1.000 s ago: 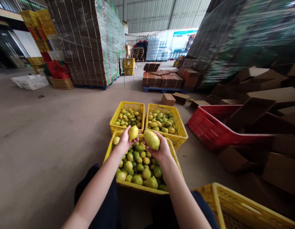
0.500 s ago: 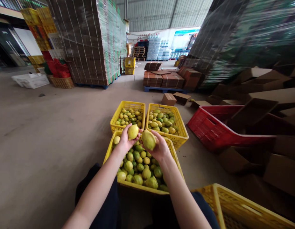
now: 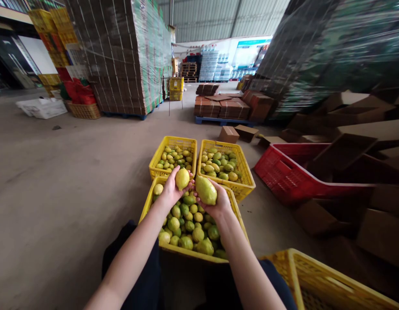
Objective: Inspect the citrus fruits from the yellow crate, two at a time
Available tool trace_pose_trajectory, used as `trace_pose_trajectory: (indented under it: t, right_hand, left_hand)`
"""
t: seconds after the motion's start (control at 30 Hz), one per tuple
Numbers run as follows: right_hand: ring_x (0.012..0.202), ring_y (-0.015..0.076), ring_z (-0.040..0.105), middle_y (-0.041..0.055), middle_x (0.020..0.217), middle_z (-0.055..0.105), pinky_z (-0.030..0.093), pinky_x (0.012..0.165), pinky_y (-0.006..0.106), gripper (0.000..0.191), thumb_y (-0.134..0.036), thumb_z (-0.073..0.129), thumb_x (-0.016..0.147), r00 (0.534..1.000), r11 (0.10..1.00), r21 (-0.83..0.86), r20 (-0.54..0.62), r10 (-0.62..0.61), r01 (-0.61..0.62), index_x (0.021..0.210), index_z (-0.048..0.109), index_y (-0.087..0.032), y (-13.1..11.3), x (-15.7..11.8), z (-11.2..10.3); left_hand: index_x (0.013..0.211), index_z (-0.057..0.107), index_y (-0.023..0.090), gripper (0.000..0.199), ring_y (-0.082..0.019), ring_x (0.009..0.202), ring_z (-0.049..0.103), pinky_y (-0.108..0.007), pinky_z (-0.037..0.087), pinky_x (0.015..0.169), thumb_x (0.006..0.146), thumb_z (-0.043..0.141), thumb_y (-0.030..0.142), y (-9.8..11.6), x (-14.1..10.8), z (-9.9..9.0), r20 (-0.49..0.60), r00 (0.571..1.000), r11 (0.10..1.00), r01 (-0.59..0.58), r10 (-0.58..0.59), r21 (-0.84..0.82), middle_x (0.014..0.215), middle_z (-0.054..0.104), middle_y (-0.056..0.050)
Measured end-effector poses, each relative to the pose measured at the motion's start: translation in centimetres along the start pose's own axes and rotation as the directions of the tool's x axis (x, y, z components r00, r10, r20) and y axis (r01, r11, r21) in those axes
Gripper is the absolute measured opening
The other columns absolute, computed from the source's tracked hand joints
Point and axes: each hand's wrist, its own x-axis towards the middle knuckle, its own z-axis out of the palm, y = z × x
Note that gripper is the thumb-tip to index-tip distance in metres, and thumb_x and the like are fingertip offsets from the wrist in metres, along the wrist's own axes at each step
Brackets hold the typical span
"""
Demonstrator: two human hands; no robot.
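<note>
My left hand (image 3: 171,189) holds a yellow lemon (image 3: 182,178) in its curled fingers. Close beside it, my right hand (image 3: 221,201) is closed around a larger, greenish-yellow lemon (image 3: 206,190). Both hands are above the near yellow crate (image 3: 194,255), which is filled with green and yellow lemons (image 3: 198,234). Behind the hands stand a back left yellow crate (image 3: 153,170) and a back right yellow crate (image 3: 249,181), each holding more lemons. My palms and some fingertips are hidden by the fruit.
Another yellow crate (image 3: 291,267) stands at my lower right. To the right lies a red crate (image 3: 283,181) with cardboard boxes (image 3: 347,146) in and around it. Flattened cartons (image 3: 218,107) sit on a blue pallet ahead. Tall wrapped stacks (image 3: 112,64) rise on both sides.
The right-hand lemon has turned, its narrow end now pointing more toward the lower right. The left-hand lemon has shifted slightly right and tilted more upright. The crates have not moved.
</note>
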Motion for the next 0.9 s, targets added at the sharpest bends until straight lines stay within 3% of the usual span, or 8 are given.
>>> trace_pose_trajectory:
  t: [0.13,0.33,0.5,0.73,0.9]
  right_hand:
    - [0.049,0.0188,0.060,0.0133,0.063,0.069,0.047,0.042,0.026,0.036,-0.031,0.034,0.085,0.999,1.000,0.000,-0.031,-0.010,0.010,0.079,0.064,-0.011,0.0,0.0,0.0]
    - [0.052,0.0180,0.061,0.0073,0.063,0.068,0.052,0.048,0.030,0.024,-0.033,0.046,0.082,0.993,0.997,0.015,-0.087,-0.078,0.079,0.077,0.061,-0.014,0.1,-0.1,0.2]
    - [0.049,0.0152,0.059,0.0019,0.055,0.063,0.049,0.043,0.025,0.009,-0.025,0.057,0.075,0.985,0.994,0.036,-0.143,-0.100,0.106,0.073,0.057,-0.017,-0.1,-0.1,0.2]
    - [0.050,0.0180,0.060,0.0101,0.060,0.066,0.048,0.042,0.026,0.029,-0.032,0.039,0.083,0.999,0.997,0.072,-0.055,-0.004,0.008,0.078,0.060,-0.013,-0.2,0.1,-0.2]
    - [0.046,0.0172,0.057,0.0120,0.060,0.066,0.045,0.039,0.024,0.035,-0.031,0.033,0.085,0.999,0.996,0.085,-0.027,-0.027,0.030,0.074,0.060,-0.013,0.0,0.4,-0.4]
  left_hand:
    - [0.080,0.061,0.012,0.020,-0.012,0.056,0.060,-0.020,0.051,0.049,0.078,0.056,0.032,0.0,-0.1,0.0,0.007,1.000,1.000,-0.020,0.020,-0.013,0.069,0.064,-0.005]
    - [0.080,0.060,0.012,0.021,-0.013,0.057,0.061,-0.021,0.050,0.050,0.081,0.049,0.030,-0.1,0.3,-0.4,-0.041,0.999,0.994,-0.018,0.013,-0.105,0.067,0.063,-0.005]
    - [0.078,0.061,0.013,0.023,-0.010,0.047,0.054,-0.018,0.034,0.036,0.082,0.042,0.027,-0.2,0.9,-0.9,-0.049,0.998,0.999,-0.039,0.037,-0.037,0.064,0.062,-0.004]
    - [0.086,0.061,0.014,0.024,-0.011,0.050,0.055,-0.021,0.040,0.043,0.085,0.041,0.028,-0.4,1.0,-1.2,-0.082,0.996,0.998,0.014,-0.019,-0.065,0.070,0.065,-0.005]
    - [0.092,0.059,0.013,0.030,-0.014,0.052,0.054,-0.023,0.040,0.044,0.084,0.037,0.032,-0.3,0.7,-1.1,-0.069,0.997,0.991,0.018,-0.027,-0.131,0.070,0.063,-0.007]
